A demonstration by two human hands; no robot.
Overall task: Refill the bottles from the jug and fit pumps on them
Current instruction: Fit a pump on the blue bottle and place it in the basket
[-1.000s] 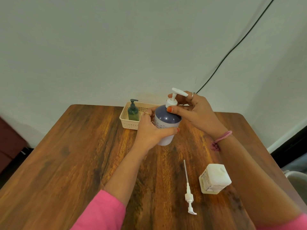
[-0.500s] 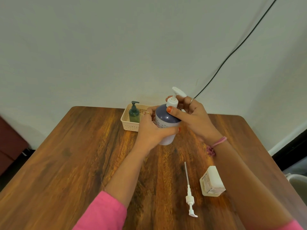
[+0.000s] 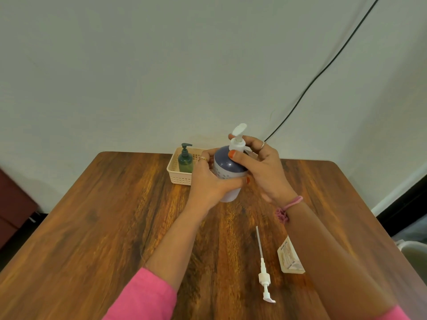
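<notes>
Table (image 3: 92,227): dark wood with strong grain, its far edge against the pale wall; everything I am working with sits on it.
Basket (image 3: 179,177): small cream basket with a perforated wall, at the far edge of the table, left of my hands.
Green bottle (image 3: 185,160): stands upright inside the basket, its dark pump already on, nozzle pointing right.
Left hand (image 3: 209,181): wrapped around the body of the purple bottle from the left, thumb across the front, fingers closed firmly on it; a ring shows on one finger.
Purple bottle (image 3: 227,167): upright near the far middle of the table, just right of the basket, purple on top and paler toward the base; my left hand hides whether the base rests on the wood.
White pump (image 3: 238,140): seated in the bottle's neck, its head blurred and pointing up and to the right.
Right hand (image 3: 261,167): thumb and fingers pinched around the pump's collar at the neck; a pink band is on my wrist.
Spare pump (image 3: 264,271): lies flat on the table nearer me, tube pointing away, nozzle toward me.
Jug (image 3: 290,257): pale with a printed label, just right of the spare pump, mostly hidden behind my right forearm.
</notes>
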